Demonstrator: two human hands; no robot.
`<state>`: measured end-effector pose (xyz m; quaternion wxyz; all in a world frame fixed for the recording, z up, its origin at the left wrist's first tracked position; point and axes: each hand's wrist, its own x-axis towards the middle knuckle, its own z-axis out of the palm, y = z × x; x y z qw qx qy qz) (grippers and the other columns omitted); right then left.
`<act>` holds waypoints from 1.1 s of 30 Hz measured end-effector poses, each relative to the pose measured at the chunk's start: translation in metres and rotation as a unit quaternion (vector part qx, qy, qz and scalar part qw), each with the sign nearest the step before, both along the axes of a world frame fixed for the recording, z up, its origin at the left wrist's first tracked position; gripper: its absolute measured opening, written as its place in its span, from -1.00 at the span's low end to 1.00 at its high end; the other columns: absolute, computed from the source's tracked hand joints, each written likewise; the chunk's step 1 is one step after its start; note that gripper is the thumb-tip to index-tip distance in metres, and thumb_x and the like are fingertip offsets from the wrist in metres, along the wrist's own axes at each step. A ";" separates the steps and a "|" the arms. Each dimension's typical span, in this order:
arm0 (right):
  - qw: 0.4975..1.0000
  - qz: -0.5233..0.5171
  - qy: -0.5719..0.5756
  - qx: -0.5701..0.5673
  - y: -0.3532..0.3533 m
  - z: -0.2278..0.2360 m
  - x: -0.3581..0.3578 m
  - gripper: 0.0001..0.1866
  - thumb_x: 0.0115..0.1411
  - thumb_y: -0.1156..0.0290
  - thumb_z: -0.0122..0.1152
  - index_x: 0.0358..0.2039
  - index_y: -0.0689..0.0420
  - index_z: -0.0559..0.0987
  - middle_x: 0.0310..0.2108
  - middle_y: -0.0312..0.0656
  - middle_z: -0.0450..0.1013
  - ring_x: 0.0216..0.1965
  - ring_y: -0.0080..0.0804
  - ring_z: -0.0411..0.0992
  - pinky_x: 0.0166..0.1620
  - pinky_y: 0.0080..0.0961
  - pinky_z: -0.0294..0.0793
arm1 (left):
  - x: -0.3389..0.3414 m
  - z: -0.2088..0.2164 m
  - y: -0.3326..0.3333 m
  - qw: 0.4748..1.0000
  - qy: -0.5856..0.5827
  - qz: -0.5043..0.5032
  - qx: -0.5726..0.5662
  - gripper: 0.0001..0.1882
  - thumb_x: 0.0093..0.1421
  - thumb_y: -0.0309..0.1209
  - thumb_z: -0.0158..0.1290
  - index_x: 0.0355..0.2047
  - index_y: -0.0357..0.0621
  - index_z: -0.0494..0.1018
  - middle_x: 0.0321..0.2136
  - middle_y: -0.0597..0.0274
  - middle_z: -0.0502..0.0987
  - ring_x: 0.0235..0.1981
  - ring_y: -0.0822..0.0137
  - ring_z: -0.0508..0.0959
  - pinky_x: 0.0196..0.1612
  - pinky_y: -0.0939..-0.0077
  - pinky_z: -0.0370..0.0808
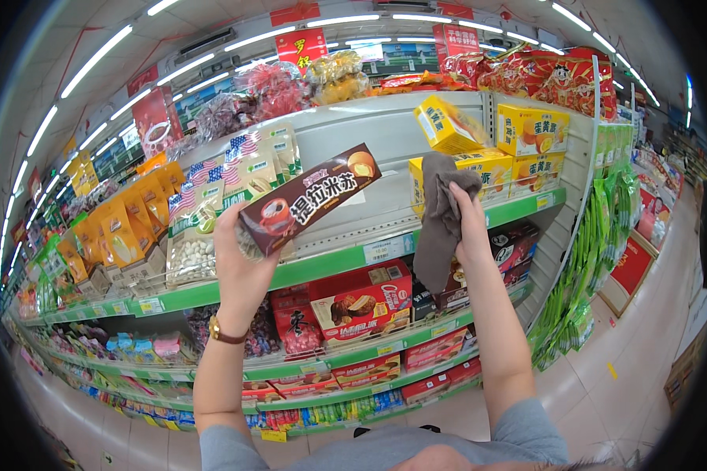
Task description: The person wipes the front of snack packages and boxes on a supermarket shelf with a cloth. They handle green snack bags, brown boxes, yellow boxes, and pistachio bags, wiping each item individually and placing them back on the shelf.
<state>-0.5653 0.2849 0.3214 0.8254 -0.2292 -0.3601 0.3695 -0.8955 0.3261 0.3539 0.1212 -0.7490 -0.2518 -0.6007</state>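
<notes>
The white shelf board behind the hands serves as the landmark: its middle stretch shows bare white back panel, while goods stand at both of its ends. The left hand is raised in front of that board, fingers curled shut around the lower end of 1 long brown snack box, which tilts up to the right and hangs clear of the board, not resting on it. The right hand is closed on a grey cloth, bunched at the top and hanging down across the board's green front edge. Judging by this, the box is lifted off and the cloth is at the board, so wiping looks underway rather than finished, and the box is not yet set back. To the right of the bare stretch stand yellow boxes; to its left lean bags of nuts.
</notes>
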 end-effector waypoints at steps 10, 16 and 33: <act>0.995 -0.074 0.068 0.024 -0.062 -0.066 -0.020 -0.47 0.23 0.37 0.12 0.17 0.15 0.20 0.02 -0.17 0.34 0.01 -0.36 0.39 0.06 -0.37 0.40 | -0.010 -0.051 -0.063 0.982 -0.016 -0.187 0.009 -0.01 -0.24 -0.50 0.42 0.15 -0.18 0.03 0.04 -0.07 0.30 0.04 0.08 0.38 0.11 0.19 0.34; 0.969 -0.225 0.069 0.072 -0.105 -0.095 -0.001 -0.42 0.17 0.40 0.16 0.18 0.18 0.22 0.08 -0.13 0.29 0.07 -0.33 0.33 0.12 -0.34 0.32 | 0.004 -0.081 -0.092 0.935 -0.006 -0.319 -0.155 0.00 -0.26 -0.40 0.44 0.13 -0.18 0.06 0.03 -0.02 0.32 0.01 0.18 0.43 0.11 0.27 0.40; 0.823 0.008 -0.567 0.034 -0.143 -0.131 0.022 -0.31 -0.16 0.41 0.39 0.07 0.09 0.40 0.16 -0.08 0.32 0.15 -0.03 0.30 0.17 -0.22 0.30 | 0.173 -0.203 -0.124 0.883 0.089 -0.223 -0.403 -0.22 -0.21 -0.29 0.36 0.04 -0.21 0.30 -0.11 -0.05 0.49 -0.12 -0.03 0.53 -0.09 0.24 0.49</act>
